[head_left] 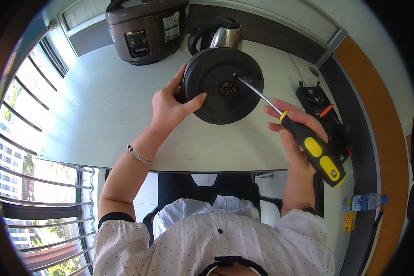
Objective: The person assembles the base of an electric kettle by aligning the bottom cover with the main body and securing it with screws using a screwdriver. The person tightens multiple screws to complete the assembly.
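My left hand (172,103) grips the left rim of a round black appliance base (211,103), thumb on its face and fingers round the edge. The base is raised and tilted so that this face shows, with a ringed connector (226,89) at its middle and small holes around it. In my right hand (292,129) is a black-and-yellow screwdriver (313,148), its shaft slanting up to the left. The tip meets the face just above and right of the connector, at a small bright spot that looks like a screw (235,75).
Behind the base stands a steel kettle (227,37) with a black handle, and left of it a brown rice cooker (145,34). A black tool case (315,99) with a red-handled tool (326,110) lies at the right. A water bottle (365,202) is at the lower right; a barred window is left.
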`<state>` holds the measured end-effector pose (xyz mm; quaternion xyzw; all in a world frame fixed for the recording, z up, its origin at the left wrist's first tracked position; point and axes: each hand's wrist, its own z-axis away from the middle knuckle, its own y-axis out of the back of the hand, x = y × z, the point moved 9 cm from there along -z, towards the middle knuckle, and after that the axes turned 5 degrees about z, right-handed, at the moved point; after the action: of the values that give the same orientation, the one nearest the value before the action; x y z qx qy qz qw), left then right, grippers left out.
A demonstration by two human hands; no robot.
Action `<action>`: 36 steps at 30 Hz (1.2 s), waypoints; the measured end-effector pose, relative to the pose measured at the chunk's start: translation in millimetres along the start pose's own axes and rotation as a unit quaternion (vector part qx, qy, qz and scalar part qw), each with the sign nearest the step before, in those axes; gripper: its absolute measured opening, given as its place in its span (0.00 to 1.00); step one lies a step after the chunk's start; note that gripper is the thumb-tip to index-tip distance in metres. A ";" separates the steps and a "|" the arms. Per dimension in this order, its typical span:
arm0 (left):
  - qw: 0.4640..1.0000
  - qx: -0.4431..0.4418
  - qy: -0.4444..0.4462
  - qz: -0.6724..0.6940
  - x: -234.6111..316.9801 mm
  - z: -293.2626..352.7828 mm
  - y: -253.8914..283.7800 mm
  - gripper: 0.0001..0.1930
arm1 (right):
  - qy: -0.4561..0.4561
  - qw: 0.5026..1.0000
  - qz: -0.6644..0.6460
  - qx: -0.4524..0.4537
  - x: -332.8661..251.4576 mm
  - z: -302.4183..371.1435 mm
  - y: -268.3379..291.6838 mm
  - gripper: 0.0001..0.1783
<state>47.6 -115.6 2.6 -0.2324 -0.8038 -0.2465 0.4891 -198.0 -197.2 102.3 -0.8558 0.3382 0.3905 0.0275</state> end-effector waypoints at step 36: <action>1.000 0.007 -0.008 -0.018 2.8 1.2 1.7 0.45 | 0.069 0.975 0.210 0.005 -18.0 -17.3 -7.1 0.21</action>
<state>46.7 -113.2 4.9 -0.2166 -0.8135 -0.2471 0.4799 -190.8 -187.2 125.1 -0.7907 0.5130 0.3257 -0.0742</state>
